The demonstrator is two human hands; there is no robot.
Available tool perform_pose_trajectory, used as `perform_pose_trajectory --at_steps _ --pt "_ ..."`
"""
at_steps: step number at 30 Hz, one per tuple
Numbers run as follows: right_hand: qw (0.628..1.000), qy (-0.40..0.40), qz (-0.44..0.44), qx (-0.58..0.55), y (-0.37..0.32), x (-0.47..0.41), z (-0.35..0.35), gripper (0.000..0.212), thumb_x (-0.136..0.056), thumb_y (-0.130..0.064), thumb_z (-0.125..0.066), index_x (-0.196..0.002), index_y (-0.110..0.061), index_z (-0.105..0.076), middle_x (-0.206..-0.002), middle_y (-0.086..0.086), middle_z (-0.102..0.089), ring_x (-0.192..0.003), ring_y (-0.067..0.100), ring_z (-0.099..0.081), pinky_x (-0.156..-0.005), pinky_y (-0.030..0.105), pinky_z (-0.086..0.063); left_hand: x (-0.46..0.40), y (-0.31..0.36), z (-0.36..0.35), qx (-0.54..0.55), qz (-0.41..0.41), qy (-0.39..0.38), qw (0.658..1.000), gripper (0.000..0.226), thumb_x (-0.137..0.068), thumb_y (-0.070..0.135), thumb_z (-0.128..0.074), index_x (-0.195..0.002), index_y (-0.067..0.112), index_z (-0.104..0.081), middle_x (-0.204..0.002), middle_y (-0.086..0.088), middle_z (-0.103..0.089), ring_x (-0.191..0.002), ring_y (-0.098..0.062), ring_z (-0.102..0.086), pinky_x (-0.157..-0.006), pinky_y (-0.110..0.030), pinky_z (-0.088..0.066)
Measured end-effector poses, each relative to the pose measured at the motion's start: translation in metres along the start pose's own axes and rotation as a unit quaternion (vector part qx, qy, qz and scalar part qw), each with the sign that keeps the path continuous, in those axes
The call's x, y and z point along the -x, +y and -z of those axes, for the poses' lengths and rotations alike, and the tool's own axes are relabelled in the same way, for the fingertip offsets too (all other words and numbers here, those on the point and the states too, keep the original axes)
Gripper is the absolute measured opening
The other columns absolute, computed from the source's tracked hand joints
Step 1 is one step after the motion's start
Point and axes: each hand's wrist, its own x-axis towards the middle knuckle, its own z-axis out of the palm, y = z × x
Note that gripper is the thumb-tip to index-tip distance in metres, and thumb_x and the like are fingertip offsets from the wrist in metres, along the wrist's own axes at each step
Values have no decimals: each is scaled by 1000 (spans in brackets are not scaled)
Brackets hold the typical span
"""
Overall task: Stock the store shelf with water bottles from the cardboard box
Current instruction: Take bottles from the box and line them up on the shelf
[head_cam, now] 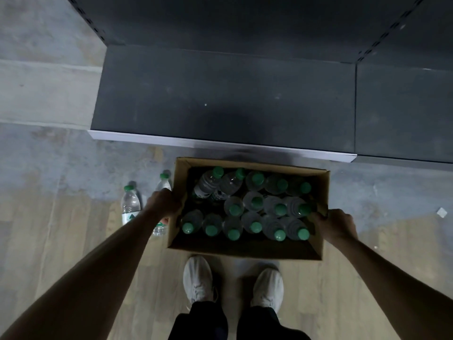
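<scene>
An open cardboard box (245,249) sits just in front of my feet, filled with several clear water bottles with green caps (255,227); most stand upright, two lie tilted at the back left. My left hand (163,203) grips the box's left wall, fingers curled over its rim. My right hand (337,224) grips the right wall the same way. Beyond the box lies the dark, bare store shelf (220,99) with a pale front edge.
Two more green-capped bottles stand on the floor left of the box, one (130,204) apart and one (163,185) partly hidden by my left hand. My white shoes (197,278) are behind the box. A small white scrap (441,212) lies at the right.
</scene>
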Motion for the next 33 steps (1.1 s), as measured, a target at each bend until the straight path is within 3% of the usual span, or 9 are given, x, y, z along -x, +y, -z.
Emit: perform_pose_trajectory --at_steps 3,7,9,13,19,24,27,30,33 --pt "1000 -6 4 -9 -2 -2 1 44 -92 -43 -60 -104 -1 -70 -96 25 -67 -86 37 -62 -65 33 -42 2 2 6 18 -3 -18 1000 31 -93 17 -63 -116 -4 -62 -107 -24 -69 -93 -35 -71 -82 -45 -60" --pt "1000 -17 -2 3 -5 -2 0 42 -95 -41 -55 -107 -2 -67 -93 22 -63 -77 29 -50 -66 33 -40 -5 -3 11 39 -1 -25 999 25 -93 16 -61 -107 -4 -65 -93 -23 -72 -75 -28 -73 -65 -36 -62" --pt "1000 -23 4 21 -9 3 -2 44 -98 -41 -49 -114 -2 -62 -100 21 -61 -85 33 -55 -71 35 -42 0 -8 11 53 -4 -34 998 25 -93 16 -62 -110 -2 -66 -91 -20 -72 -70 -25 -73 -58 -32 -61" --pt "1000 -3 11 5 -16 31 -4 44 -98 -36 -51 -125 -2 -46 -116 27 -58 -103 43 -58 -79 41 -44 18 -32 5 44 -39 -32 998 28 -92 25 -64 -116 11 -65 -99 -18 -72 -76 -26 -74 -71 -38 -62" --pt "996 -10 83 30 -33 98 12 58 -94 -28 -54 -144 -10 -31 -132 21 -50 -117 41 -52 -93 47 -47 79 -63 27 82 -7 -15 996 37 -89 24 -67 -125 14 -61 -82 -8 -70 -56 -15 -70 -47 -28 -57" --pt "984 -75 154 38 -70 149 43 52 -97 -26 -53 -143 -15 -31 -133 18 -52 -115 39 -54 -79 33 -39 130 -85 86 114 11 15 993 23 -87 20 -67 -110 14 -65 -82 -10 -70 -58 -18 -71 -52 -30 -59" --pt "980 -80 171 60 -95 171 68 55 -97 -28 -53 -145 -15 -30 -132 17 -53 -117 36 -53 -83 32 -41 158 -90 114 121 8 7 993 19 -88 16 -66 -107 13 -64 -85 -13 -70 -61 -21 -71 -48 -27 -55" --pt "978 -67 187 55 -120 181 78 57 -97 -28 -53 -147 -13 -30 -128 16 -57 -114 33 -55 -79 29 -42 166 -84 131 117 -26 5 993 14 -91 15 -64 -104 11 -64 -95 -19 -71 -71 -28 -73 -58 -35 -60" --pt "979 -66 188 32 -138 173 63 60 -97 -25 -53 -150 -13 -27 -135 17 -53 -118 33 -54 -78 31 -43 151 -73 126 128 -60 14 990 18 -92 16 -63 -109 11 -66 -96 -18 -72 -67 -24 -73 -59 -35 -62"
